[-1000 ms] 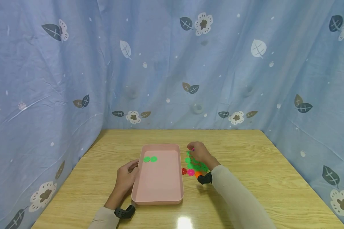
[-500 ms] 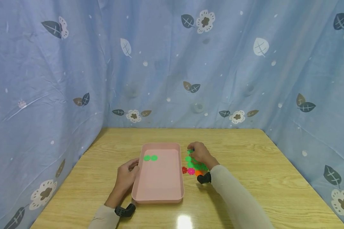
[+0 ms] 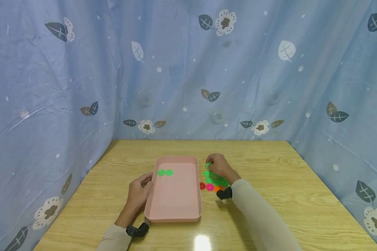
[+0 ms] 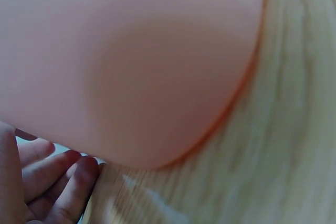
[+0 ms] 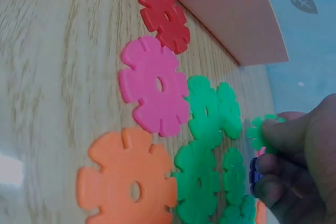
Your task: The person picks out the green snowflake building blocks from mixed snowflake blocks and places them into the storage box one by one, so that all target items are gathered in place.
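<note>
My left hand (image 3: 137,194) grips the left side of the pink tray (image 3: 172,220), thumb on its rim; the left wrist view shows the fingers (image 4: 73,187) beside the tray wall. Two green flower-shaped discs (image 3: 165,172) lie side by side in the tray's far left part. Right of the tray, my right hand (image 3: 220,165) pinches a green disc (image 5: 258,131) between thumb and finger. Under its other fingers the right wrist view shows a dark blue disc (image 5: 254,177); whether they hold it I cannot tell.
Beside the tray lie a red disc (image 5: 164,17), a pink disc (image 5: 152,85), an orange disc (image 5: 113,174) and several green discs (image 5: 197,184), some overlapping, on the wooden table (image 3: 289,195). A blue patterned curtain (image 3: 176,76) stands behind and at both sides.
My right hand has shifted only slightly over the pile, and a green disc now shows between its fingertips. My left hand stays on the tray, and the view has tilted a little.
</note>
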`<state>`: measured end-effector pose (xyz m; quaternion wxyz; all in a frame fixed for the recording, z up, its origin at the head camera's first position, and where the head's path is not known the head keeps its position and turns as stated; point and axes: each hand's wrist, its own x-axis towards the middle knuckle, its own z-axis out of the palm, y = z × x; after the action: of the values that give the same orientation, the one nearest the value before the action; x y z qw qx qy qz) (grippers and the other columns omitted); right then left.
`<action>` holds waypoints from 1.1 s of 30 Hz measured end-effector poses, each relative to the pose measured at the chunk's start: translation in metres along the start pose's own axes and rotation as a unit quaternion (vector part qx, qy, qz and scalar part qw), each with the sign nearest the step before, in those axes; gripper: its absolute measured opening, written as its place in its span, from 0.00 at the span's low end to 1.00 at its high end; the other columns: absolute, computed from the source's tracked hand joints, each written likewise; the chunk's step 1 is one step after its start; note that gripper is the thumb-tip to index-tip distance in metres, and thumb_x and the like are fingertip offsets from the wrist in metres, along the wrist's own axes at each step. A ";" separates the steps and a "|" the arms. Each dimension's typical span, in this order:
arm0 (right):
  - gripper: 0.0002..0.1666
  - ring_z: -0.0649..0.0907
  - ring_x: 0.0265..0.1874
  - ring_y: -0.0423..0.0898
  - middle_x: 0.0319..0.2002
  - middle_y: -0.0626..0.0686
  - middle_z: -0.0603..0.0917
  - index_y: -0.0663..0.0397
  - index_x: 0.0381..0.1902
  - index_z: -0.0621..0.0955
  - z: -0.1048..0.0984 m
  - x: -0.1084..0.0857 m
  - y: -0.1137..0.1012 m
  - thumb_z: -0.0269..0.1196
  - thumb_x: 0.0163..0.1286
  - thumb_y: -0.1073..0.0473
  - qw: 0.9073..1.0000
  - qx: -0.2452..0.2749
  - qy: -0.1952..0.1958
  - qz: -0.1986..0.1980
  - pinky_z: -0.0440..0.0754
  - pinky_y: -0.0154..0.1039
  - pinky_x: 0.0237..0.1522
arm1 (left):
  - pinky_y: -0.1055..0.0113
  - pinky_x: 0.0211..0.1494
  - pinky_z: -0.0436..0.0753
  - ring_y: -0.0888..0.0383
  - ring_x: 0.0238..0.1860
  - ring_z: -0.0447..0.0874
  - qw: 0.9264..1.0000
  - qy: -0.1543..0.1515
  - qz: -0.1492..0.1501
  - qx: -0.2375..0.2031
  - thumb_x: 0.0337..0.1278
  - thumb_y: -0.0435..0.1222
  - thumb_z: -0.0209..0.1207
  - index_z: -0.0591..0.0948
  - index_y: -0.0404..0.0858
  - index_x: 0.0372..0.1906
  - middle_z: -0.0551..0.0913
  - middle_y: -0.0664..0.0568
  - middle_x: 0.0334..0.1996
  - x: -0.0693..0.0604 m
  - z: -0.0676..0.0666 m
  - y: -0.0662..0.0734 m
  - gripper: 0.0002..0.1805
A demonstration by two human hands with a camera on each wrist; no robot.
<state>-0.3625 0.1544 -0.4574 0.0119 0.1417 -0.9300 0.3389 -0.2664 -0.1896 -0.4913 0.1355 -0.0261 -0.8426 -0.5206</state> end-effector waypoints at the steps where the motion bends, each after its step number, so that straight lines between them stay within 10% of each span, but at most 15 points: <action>1: 0.08 0.83 0.43 0.54 0.40 0.57 0.86 0.62 0.42 0.86 -0.001 0.000 -0.001 0.63 0.66 0.72 1.000 0.005 0.004 0.001 0.84 0.51 0.46 | 0.70 0.45 0.84 0.46 0.50 0.88 1.000 0.000 0.001 0.000 0.63 0.29 0.54 0.83 0.34 0.60 0.88 0.41 0.50 0.000 0.000 0.000 0.21; 33: 0.10 0.88 0.27 0.54 0.32 0.54 0.85 0.64 0.44 0.85 0.001 0.009 -0.039 0.58 0.70 0.71 0.995 0.092 0.033 -0.032 0.85 0.40 0.32 | 0.54 0.52 0.86 0.44 0.53 0.87 1.000 -0.002 -0.002 -0.002 0.64 0.30 0.55 0.82 0.35 0.61 0.87 0.40 0.51 -0.002 0.000 0.000 0.21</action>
<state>-0.3609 0.1231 -0.4324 0.0404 0.1606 -0.8890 0.4269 -0.2649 -0.1891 -0.4920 0.1324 -0.0259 -0.8418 -0.5226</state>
